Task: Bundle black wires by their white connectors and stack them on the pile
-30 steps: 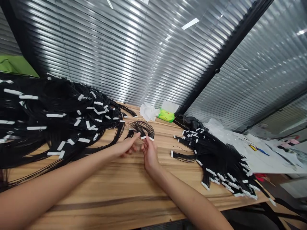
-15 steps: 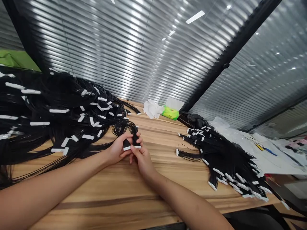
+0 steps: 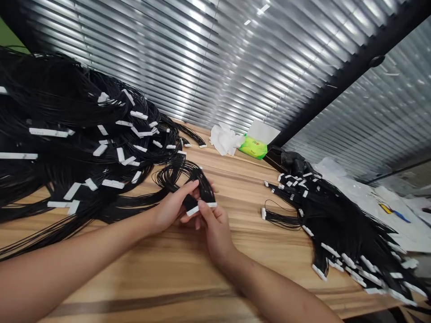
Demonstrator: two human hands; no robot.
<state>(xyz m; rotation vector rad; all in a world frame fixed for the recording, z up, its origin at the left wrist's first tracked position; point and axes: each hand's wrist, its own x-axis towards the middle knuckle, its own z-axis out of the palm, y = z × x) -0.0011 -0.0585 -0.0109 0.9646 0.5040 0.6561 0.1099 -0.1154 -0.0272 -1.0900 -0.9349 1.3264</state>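
Clock directions take the held bundle as the dial centre, with 12 toward the top of the view.

Position: a looped bundle of thin black wires (image 3: pixel 206 187) sits in both hands, raised over the light-brown wood-grain counter (image 3: pixel 158 269). Two flat white strip-shaped ends, the left strip (image 3: pixel 192 211) and the right strip (image 3: pixel 211 205), lie side by side on its 6 o'clock edge, angled to each other.

Fingers: the left hand (image 3: pixel 169 210), at 8 o'clock, closes on the wires, thumb on top. The right hand (image 3: pixel 218 233), at 5 o'clock, pinches the strips, thumb tip over the point where they meet. Its underside fingers are partly hidden.

Change: one second earlier, the left hand is blurred beside the wires and only the right hand shows a clear pinch. Both hands now grip the bundle, as they do half a second earlier, and the strips form a wider angle. In judgement, the bundle is under two-handed control and the strip ends are being adjusted.

Surroundings: a large heap of black wires with white ends (image 3: pixel 77 112) lies at 10 o'clock; a smaller spread pile of black wires (image 3: pixel 340 220) at 3 o'clock; crumpled white tissue (image 3: pixel 223 140) at 1 o'clock; a bright-green soft tissue pack (image 3: pixel 252 147) at 2 o'clock.
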